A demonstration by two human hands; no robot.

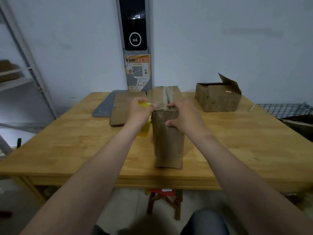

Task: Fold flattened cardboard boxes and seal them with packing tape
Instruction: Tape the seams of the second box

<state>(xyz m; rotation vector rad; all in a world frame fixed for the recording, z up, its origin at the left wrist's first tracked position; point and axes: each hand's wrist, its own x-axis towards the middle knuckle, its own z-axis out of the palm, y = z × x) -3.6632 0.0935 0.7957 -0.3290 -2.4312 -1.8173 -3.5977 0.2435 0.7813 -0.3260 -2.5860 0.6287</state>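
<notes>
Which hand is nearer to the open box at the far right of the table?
Right. The right hand grips the standing box, just left of the open box. The left hand, holding the yellow tape roll, is farther left.

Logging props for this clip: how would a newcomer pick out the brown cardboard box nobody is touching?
Start at the light wooden table. At its far right sits a squat brown cardboard box. Unlike the tall upright cardboard box at centre, it has one flap sticking up.
</notes>
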